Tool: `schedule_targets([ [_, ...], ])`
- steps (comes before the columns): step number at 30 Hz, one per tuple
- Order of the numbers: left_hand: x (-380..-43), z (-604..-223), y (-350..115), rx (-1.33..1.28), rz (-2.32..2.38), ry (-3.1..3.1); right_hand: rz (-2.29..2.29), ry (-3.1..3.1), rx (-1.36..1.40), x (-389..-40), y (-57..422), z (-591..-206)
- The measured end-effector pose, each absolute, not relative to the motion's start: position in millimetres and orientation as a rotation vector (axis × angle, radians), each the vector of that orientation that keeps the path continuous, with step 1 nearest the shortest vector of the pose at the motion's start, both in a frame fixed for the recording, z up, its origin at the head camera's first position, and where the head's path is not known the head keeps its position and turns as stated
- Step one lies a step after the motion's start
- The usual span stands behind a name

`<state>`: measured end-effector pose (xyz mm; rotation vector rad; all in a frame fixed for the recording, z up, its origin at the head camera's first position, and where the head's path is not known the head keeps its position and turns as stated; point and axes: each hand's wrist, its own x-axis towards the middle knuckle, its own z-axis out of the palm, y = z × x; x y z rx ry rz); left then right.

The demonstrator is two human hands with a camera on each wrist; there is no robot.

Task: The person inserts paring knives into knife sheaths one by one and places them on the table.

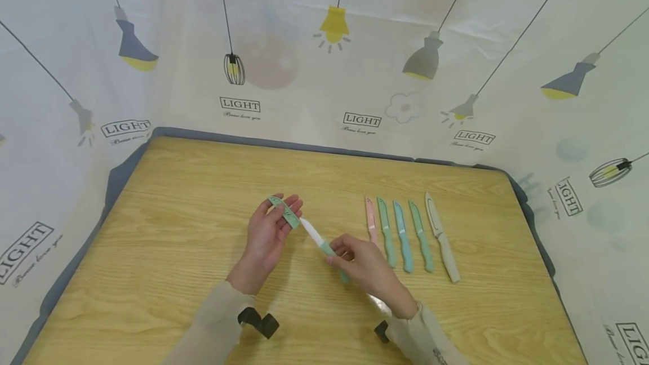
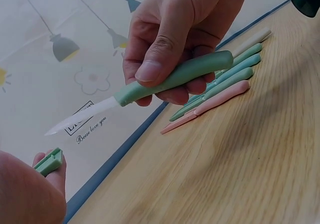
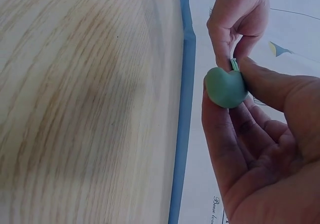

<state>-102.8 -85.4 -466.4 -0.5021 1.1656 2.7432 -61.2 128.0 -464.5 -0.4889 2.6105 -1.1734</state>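
Observation:
My right hand pinches the green handle of a paring knife between thumb and fingers, its white blade bare. The blade points toward my left hand. That hand holds a green blade sheath with the thumb laid over it, and the sheath's open end faces the knife. In the left wrist view, a small gap separates the blade tip from the sheath. The right wrist view shows the rounded butt of the knife handle; the blade is hidden behind it.
Right of my hands, a row of sheathed knives lies on the wooden table: a pink knife, two green ones, a blue knife and a longer beige knife. Something shiny lies partly under my right forearm. Printed cloth surrounds the table.

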Motion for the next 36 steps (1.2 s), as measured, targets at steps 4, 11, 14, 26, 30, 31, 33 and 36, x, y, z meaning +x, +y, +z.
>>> schedule_targets([
  [4, -104, -467, -84, -0.501, 2.75, 1.159, -1.14, 2.622, -0.494, -60, 128, -465],
  [11, -103, -467, -82, -0.473, 2.762, 1.169, -1.122, 2.626, -0.501, -59, 128, -464],
  [14, -103, -467, -81, -0.437, 2.769, 1.172, -1.139, 2.614, -0.507, -60, 128, -465],
  [26, -99, -468, -79, -0.375, 2.757, 1.213, -1.142, 2.623, -0.502, -59, 128, -462],
  [30, -98, -469, -77, -0.366, 2.751, 1.228, -1.148, 2.628, -0.509, -58, 127, -462],
  [31, -98, -469, -77, -0.363, 2.749, 1.233, -1.148, 2.631, -0.513, -58, 127, -462],
  [33, -97, -469, -75, -0.358, 2.745, 1.249, -1.152, 2.631, -0.514, -57, 126, -461],
  [36, -96, -470, -74, -0.344, 2.745, 1.263, -1.152, 2.635, -0.516, -57, 126, -460],
])
